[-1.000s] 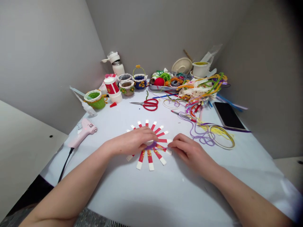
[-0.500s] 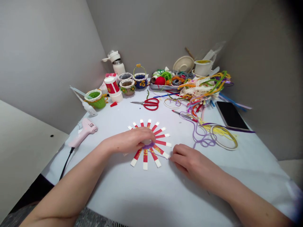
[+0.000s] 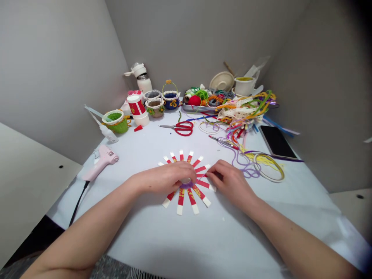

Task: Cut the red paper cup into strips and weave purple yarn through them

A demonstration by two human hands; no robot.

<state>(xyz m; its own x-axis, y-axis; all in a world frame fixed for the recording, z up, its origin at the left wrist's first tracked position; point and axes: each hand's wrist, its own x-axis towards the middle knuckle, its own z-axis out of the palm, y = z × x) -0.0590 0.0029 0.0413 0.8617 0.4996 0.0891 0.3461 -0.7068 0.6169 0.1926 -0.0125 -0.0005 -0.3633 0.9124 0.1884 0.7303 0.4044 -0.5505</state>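
Note:
A paper cup point(image 3: 180, 199) cut into red and white strips lies splayed flat like a sun, with purple yarn point(image 3: 187, 185) wound around its round base. My left hand point(image 3: 171, 176) bends over the base from the left, its fingers closed on the cup and hiding part of the strips. At the right side, my right hand point(image 3: 229, 180) has thumb and forefinger pinched together by the strip tips. A thin length of the purple yarn runs from the base towards that pinch.
Red-handled scissors point(image 3: 184, 128), a pen-like red tool point(image 3: 223, 142) and loose purple cord point(image 3: 247, 170) lie beyond the hands. A pink glue gun point(image 3: 101, 162) is at left, a phone point(image 3: 277, 142) at right. Small baskets point(image 3: 171, 100) and a yarn tray point(image 3: 200, 109) stand behind.
My right hand has moved up and slightly left, from beside the lower right strips to the right-hand ones. My left hand stays on the cup, which appears slightly turned.

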